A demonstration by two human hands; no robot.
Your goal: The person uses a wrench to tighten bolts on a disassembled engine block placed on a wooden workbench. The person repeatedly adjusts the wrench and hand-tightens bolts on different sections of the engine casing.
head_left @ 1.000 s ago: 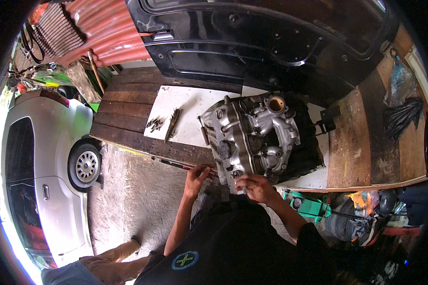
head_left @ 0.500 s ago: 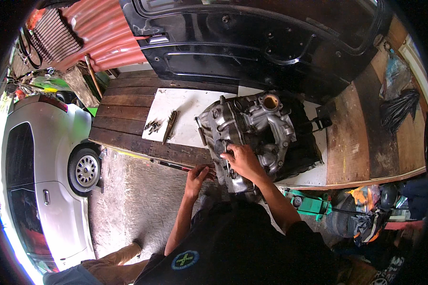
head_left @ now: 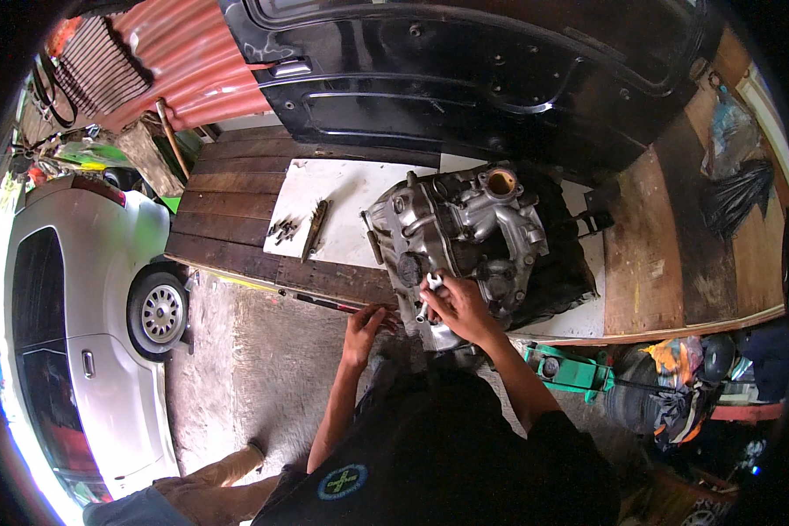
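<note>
A grey metal engine assembly lies on the bench, with a round opening at its far right. My right hand is over its near part, closed around a small silver wrench. The wrench's open jaw sticks up past my fingers. Just below the hand a short metal tube end shows; I cannot tell if it belongs to the tool or the engine. Beside the engine's near left edge is my left hand, its fingers loosely bent and apart, with nothing visible in it.
On a white board left of the engine lie several small bolts and a long dirty metal piece. A black vehicle door panel leans behind. A green floor jack sits below; a silver car stands left. Someone's trousered leg shows nearby.
My right hand has shifted slightly right and nearer to me, and the wrench's jaw now shows above its fingers. A round dark cap on the engine is uncovered. My left hand has hardly moved.
</note>
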